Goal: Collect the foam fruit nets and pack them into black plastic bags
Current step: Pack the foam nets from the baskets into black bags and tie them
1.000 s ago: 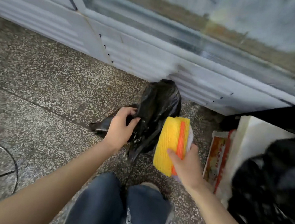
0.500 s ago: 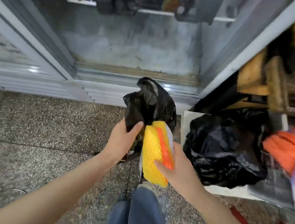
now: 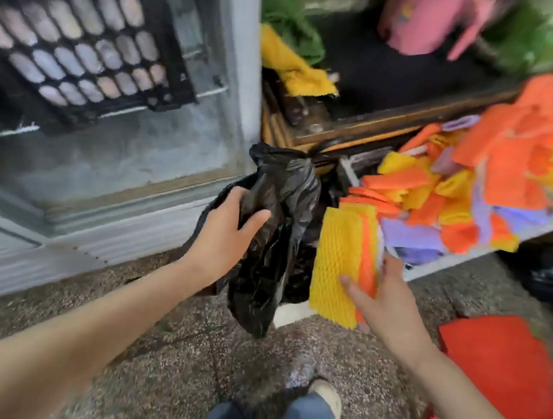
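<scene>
Black bag (image 3: 275,250) beside yellow foam nets (image 3: 336,250)

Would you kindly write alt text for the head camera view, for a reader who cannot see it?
A person's left hand grips a crumpled black plastic bag while the right hand holds a stack of yellow and orange foam fruit nets beside it. More loose nets lie heaped on a shelf at right.

Right fingers (image 3: 388,265) hidden behind net stack (image 3: 338,261), crate (image 3: 79,56) blurred
</scene>
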A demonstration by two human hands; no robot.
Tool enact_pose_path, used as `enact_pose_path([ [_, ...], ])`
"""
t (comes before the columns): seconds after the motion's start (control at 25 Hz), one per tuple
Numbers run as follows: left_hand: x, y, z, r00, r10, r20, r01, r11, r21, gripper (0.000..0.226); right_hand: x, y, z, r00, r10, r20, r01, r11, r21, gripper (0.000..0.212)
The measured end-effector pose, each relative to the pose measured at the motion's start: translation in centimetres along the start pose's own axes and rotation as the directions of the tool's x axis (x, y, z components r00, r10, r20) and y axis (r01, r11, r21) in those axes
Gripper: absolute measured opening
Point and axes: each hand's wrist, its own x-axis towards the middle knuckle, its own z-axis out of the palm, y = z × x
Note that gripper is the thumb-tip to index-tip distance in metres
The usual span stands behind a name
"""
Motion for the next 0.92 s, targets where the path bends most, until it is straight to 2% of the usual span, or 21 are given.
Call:
enact_pose_path([
  [0.12,-0.4,6.5,4.0,0.985,0.162,0.059,-0.161,0.987,-0.014,0.023,-1.8,1.7,-5.3,0.994,0.080,-0.079,-0.073,0.993,0.089,0.040],
  [0.28,-1.5,14.5,10.8,0.937,0.263,0.232,-0.281,0.959,0.049,0.032,-3.3,4.8,-12.5,0.974,0.188,-0.126,-0.146,0.949,0.281,0.041],
  [0.4,-2.7,19.7,16.4,0.910,0.302,0.283,-0.333,0.941,0.067,0.012,-4.6,7.5,-18.3,0.956,0.237,-0.172,-0.154,0.908,0.391,0.041],
  [0.6,-4.9,26.9,24.8,0.887,0.363,0.286,-0.364,0.930,-0.053,0.014,-7.0,11.2,-29.4,0.883,0.300,-0.361,-0.079,0.853,0.516,0.036],
  [0.68,-5.4,29.4,27.6,0.877,0.376,0.298,-0.372,0.925,-0.074,0.014,-7.5,12.0,-33.1,0.916,0.291,-0.277,-0.075,0.802,0.593,0.039],
  [0.8,-6.5,32.2,30.2,0.839,0.429,0.335,-0.366,0.900,-0.238,0.009,-8.1,12.1,-37.2,0.975,0.221,0.002,-0.142,0.617,0.774,0.046],
  [0.92,-7.6,34.7,31.0,0.831,0.378,0.408,-0.235,0.904,-0.358,0.019,-7.7,12.3,-39.6,0.978,0.170,0.123,-0.193,0.501,0.844,0.043],
])
